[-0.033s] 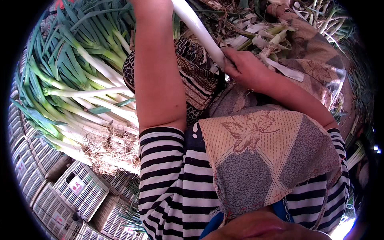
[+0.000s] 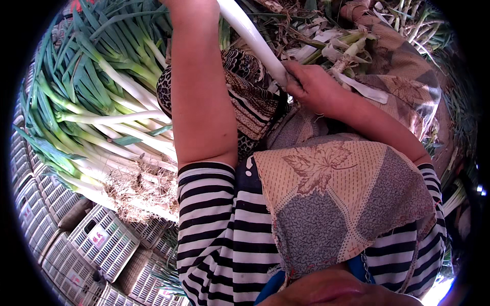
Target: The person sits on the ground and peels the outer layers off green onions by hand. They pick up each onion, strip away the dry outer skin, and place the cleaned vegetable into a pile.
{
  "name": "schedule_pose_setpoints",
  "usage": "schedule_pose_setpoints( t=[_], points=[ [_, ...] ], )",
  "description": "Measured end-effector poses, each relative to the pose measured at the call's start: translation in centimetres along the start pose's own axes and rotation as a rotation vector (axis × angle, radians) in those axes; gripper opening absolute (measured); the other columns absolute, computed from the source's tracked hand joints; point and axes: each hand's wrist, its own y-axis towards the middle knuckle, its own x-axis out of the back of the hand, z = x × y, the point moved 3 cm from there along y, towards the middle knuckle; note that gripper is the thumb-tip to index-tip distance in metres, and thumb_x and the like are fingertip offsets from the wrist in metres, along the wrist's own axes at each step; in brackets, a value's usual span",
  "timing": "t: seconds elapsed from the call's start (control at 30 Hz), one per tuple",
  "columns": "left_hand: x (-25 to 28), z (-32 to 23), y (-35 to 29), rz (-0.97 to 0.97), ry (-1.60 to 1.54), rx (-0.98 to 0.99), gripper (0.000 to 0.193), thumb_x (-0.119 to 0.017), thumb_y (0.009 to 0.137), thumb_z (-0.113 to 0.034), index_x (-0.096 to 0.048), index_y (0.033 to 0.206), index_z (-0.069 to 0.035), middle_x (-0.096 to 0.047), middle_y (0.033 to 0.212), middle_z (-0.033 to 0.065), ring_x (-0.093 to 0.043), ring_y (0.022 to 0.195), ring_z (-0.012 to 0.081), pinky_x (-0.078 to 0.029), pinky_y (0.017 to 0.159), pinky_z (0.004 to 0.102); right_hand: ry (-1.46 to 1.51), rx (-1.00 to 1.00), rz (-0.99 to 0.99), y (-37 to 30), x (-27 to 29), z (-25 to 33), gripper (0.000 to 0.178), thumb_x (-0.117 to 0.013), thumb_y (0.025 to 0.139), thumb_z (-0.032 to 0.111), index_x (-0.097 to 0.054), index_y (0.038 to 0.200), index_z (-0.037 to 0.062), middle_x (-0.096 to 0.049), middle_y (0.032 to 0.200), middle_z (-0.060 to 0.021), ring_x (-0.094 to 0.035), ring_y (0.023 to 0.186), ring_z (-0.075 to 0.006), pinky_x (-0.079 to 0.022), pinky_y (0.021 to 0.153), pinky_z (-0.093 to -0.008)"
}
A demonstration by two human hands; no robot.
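My right hand (image 2: 312, 87) is closed round the lower end of a large green onion (image 2: 250, 35), whose smooth white stalk slants up and leftward past the upper edge. My left forearm (image 2: 200, 92) reaches straight up the picture beside the stalk. Its hand lies beyond the upper edge, so the fingers and what they may hold are hidden. To the left of that forearm lies a big pile of green onions (image 2: 109, 120), with dark green leaves, white stems and dry brown roots (image 2: 145, 191) toward me.
Plastic crates (image 2: 104, 239) with slotted walls stand at the lower left. Peeled leaves and scraps (image 2: 352, 48) lie beyond my right hand, next to patterned cloth (image 2: 403, 76). A patterned cloth flap (image 2: 332, 188) hangs over my chest. More onion tops (image 2: 429, 33) lie at the far right.
My left forearm and the upper part of the stalk have shifted very slightly to the left. The right hand keeps its place and its grip.
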Motion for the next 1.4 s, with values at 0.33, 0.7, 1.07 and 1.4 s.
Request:
schedule_pose_setpoints(
  t=[0.33,0.7,1.07,1.4],
  points=[
    [2.2,3.9,3.0,0.012,-0.111,0.173,0.021,-0.056,0.084,-0.019,-0.044,0.073,-0.007,-0.038,0.053,-0.0009,-0.038,0.041,0.0106,-0.033,0.036,0.0240,0.133,-0.097,-0.035,0.2,0.7,-2.2,0.025,-0.049,0.081,0.019,-0.054,0.091,-0.0030,-0.058,0.076,-0.0227,-0.057,0.070,-0.0375,-0.045,0.061,-0.0406],
    [2.0,2.3,2.4,0.611,-0.463,0.527,0.024,-0.049,0.085,-0.013,-0.038,0.064,-0.013,-0.032,0.052,-0.0070,-0.030,0.041,0.0030,-0.026,0.033,0.0175,0.176,-0.323,-0.196,-2.6,0.4,-16.9,0.028,-0.049,0.084,0.023,-0.056,0.092,-0.0026,-0.058,0.083,-0.0231,-0.057,0.081,-0.0371,-0.044,0.072,-0.0412],
    [27.8,-26.9,16.4,-0.413,0.926,-0.365,0.038,-0.066,0.076,-0.029,-0.062,0.098,0.002,-0.063,0.085,0.0079,-0.056,0.066,0.0103,-0.046,0.059,0.0220,-0.096,-0.195,0.111,-2.8,-0.4,-14.5,0.028,-0.051,0.083,0.024,-0.055,0.090,-0.0026,-0.058,0.085,-0.0240,-0.056,0.084,-0.0398,-0.044,0.075,-0.0451],
    [31.9,-23.1,13.0,-0.619,2.324,-0.288,0.056,-0.048,0.076,-0.047,-0.051,0.120,-0.012,-0.056,0.114,0.0166,-0.053,0.106,0.0315,-0.042,0.088,0.0428,-0.135,-0.233,0.220,-2.5,-1.2,-15.1,0.026,-0.053,0.081,0.023,-0.056,0.093,-0.0009,-0.058,0.086,-0.0231,-0.056,0.085,-0.0392,-0.044,0.075,-0.0444]
  ],
)
